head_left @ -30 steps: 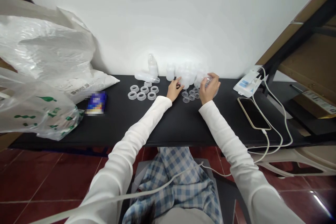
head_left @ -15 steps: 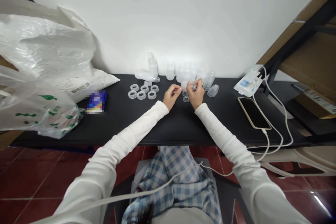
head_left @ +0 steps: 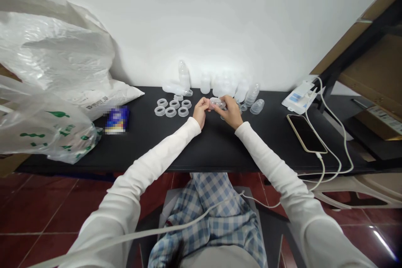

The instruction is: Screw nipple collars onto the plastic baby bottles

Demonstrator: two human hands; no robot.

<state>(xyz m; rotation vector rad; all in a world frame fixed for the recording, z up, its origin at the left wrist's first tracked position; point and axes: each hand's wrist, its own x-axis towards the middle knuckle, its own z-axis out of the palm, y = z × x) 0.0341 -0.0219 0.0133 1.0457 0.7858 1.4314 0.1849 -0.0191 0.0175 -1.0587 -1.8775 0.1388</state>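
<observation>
A small translucent bottle (head_left: 217, 102) lies roughly level between my hands, above the black table. My left hand (head_left: 201, 111) is closed around its left end. The fingers of my right hand (head_left: 231, 112) grip the clear right end, partly covering it. Behind my hands, several frosted bottles (head_left: 224, 85) stand by the wall. Small clear round pieces (head_left: 243, 107) sit beside my right hand, partly hidden. Farther right are stacked clear domed caps (head_left: 252, 94) and a single clear cap (head_left: 257, 106). Several translucent rings (head_left: 170, 112) lie left of my left hand.
One capped bottle (head_left: 184, 74) stands behind the rings, another bottle (head_left: 176, 88) lying before it. White plastic bags (head_left: 56, 58) and a blurred blue packet (head_left: 117, 119) occupy the left. A phone (head_left: 307, 133), white cables (head_left: 344, 134) and a white power strip (head_left: 298, 97) are right.
My left hand has come up to the bottle and closed on its left end. The bottle has shifted slightly left, and my right hand has turned, its fingers now pointing left.
</observation>
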